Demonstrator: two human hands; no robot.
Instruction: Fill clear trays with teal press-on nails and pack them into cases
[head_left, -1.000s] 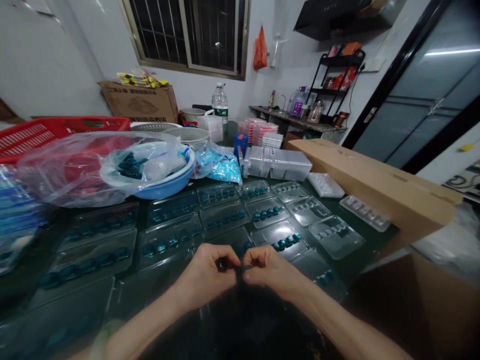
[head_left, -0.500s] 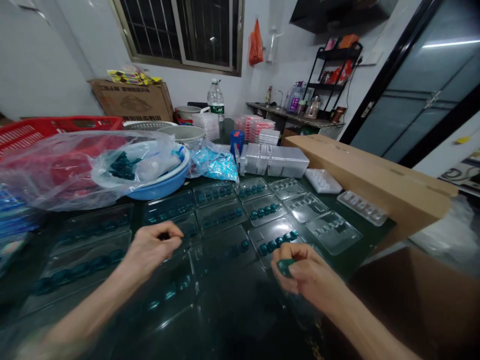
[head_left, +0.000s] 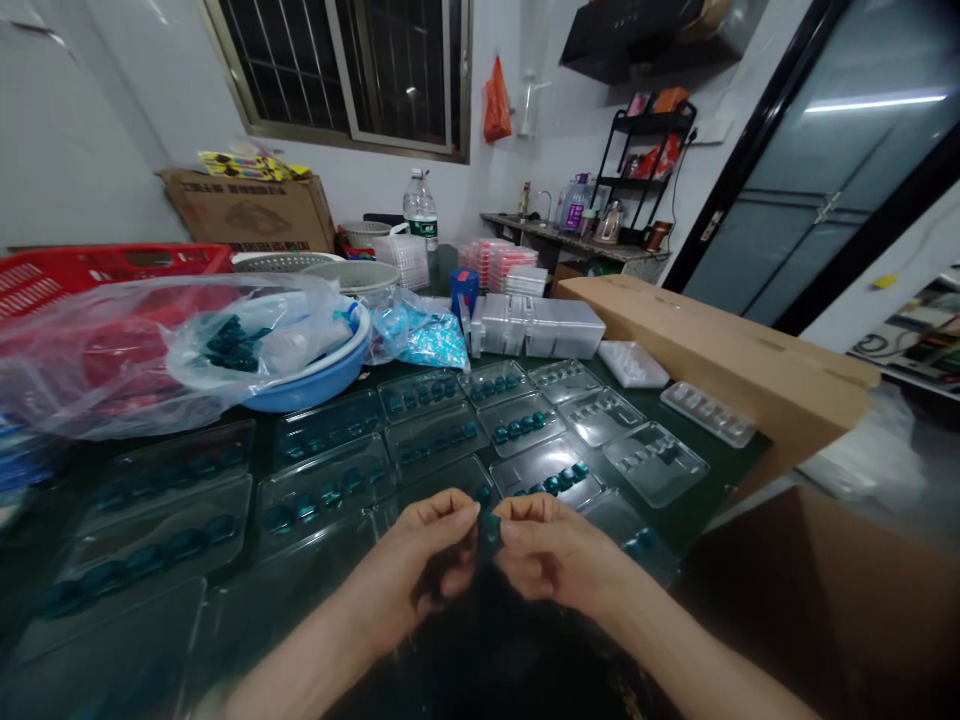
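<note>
My right hand (head_left: 544, 545) pinches a small shiny teal piece (head_left: 491, 528) between thumb and forefinger. Close against it, my left hand (head_left: 439, 545) is closed in a pinch; its thumb and fingertip meet at the piece's left side, and what lies between them is too small to make out. Both hands are over the near middle of the table. Below and beyond them lie clear plastic trays, such as one (head_left: 574, 455) just past my right hand, with rows of similar teal pieces (head_left: 330, 494) in them.
A blue basin (head_left: 315, 385) under clear plastic stands at the left, near a red basket (head_left: 150, 262). Behind the trays are a bag of light-blue pieces (head_left: 431, 340), a blue can (head_left: 464, 290) and stacked clear cases (head_left: 562, 325). A long cardboard box (head_left: 720, 335) borders the right side.
My left hand has moved right from over the trays, and my right hand has moved left with the teal piece. The two now meet. The view has shifted slightly.
</note>
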